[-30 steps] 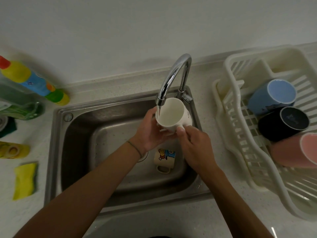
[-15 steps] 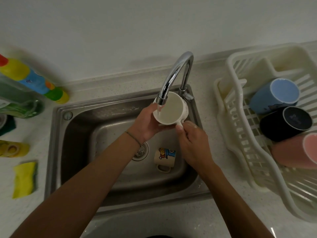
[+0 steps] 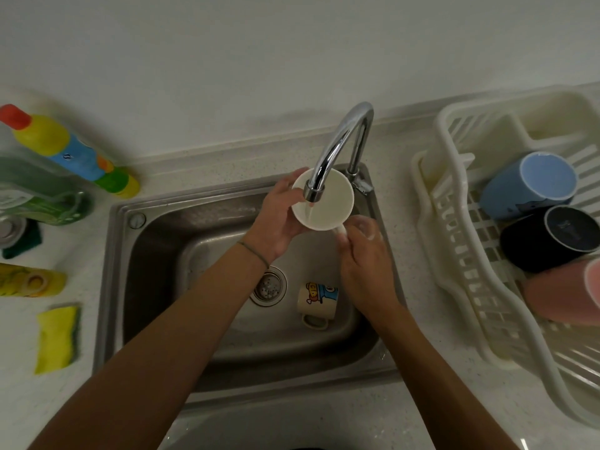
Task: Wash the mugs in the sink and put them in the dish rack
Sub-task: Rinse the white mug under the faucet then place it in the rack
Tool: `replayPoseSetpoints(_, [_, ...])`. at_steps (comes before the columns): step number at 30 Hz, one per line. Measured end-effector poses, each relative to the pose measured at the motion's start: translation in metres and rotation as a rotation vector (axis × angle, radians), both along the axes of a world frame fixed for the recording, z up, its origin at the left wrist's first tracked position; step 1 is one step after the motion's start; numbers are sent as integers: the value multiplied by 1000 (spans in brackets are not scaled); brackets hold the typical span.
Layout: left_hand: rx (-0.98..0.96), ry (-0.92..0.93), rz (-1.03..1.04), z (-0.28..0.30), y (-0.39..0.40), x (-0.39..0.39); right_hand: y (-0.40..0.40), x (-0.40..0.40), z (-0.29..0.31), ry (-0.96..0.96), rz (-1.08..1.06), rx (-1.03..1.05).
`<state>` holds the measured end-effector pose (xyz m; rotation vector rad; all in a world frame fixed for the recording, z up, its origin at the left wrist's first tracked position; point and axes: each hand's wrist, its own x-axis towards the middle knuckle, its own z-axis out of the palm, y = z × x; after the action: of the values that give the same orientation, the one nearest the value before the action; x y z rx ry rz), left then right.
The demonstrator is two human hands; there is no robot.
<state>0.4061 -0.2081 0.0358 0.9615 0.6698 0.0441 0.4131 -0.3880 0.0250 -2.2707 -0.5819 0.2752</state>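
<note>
A white mug (image 3: 331, 206) is held mouth up under the chrome tap (image 3: 337, 147), and water runs into it. My left hand (image 3: 279, 219) grips the mug's left side. My right hand (image 3: 363, 254) grips its handle at the lower right. A cream mug with a cartoon print (image 3: 316, 302) lies on its side on the floor of the steel sink (image 3: 156, 271), next to the drain (image 3: 268, 286). In the white dish rack (image 3: 461, 254) at the right lie a blue mug (image 3: 529, 185), a black mug (image 3: 548, 238) and a pink mug (image 3: 565, 290).
Left of the sink, detergent bottles (image 3: 68, 151) lie on the counter, with a green bottle (image 3: 45, 196), a yellow tube (image 3: 29, 280) and a yellow sponge (image 3: 56, 339). A wall rises behind the tap.
The white mug has risen and moved back, from below the spout to right under it. Its mouth has turned upward and water now falls inside. Both hands kept their hold.
</note>
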Motion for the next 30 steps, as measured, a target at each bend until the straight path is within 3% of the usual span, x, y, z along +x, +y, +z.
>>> replayPoseSetpoints(16, [274,1,35,26,11,-10,23,-3,-2,108,4,75])
replayPoseSetpoints(30, [615,76,86,48,21,-23,46,-30,3,251,2,274])
